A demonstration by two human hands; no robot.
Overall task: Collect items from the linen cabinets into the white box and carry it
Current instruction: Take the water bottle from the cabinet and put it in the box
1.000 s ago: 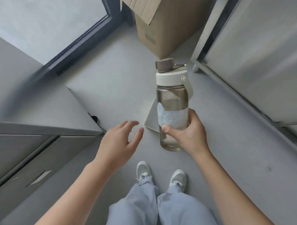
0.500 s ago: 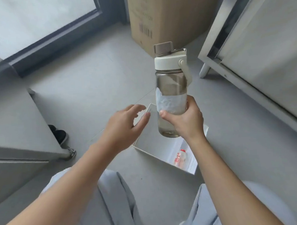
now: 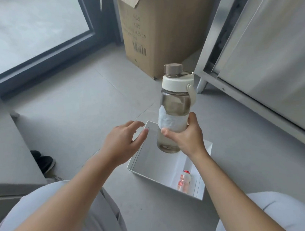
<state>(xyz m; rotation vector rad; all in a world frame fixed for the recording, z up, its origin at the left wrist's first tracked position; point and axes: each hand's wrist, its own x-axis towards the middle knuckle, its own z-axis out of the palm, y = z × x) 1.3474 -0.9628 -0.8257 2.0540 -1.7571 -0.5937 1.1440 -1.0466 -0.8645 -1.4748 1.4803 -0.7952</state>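
My right hand (image 3: 187, 136) grips the lower half of a smoky clear water bottle (image 3: 176, 103) with a cream lid and brown cap, held upright above the white box (image 3: 146, 167). The box sits open on the grey floor between my knees. A small drink bottle with a red cap and label (image 3: 183, 181) lies in its near right corner. My left hand (image 3: 124, 144) hovers over the box's left edge, fingers apart and holding nothing, a little left of the bottle.
A tall cardboard carton (image 3: 160, 31) stands at the back. A steel cabinet (image 3: 270, 56) runs along the right, and a grey cabinet (image 3: 4, 149) is at the left with a dark shoe (image 3: 43, 161) beside it. A dark-framed window (image 3: 40, 51) is far left.
I have crouched lower and the view dropped, so the white box and the small bottle inside came into sight. The water bottle stayed upright in my right hand, now over the box.
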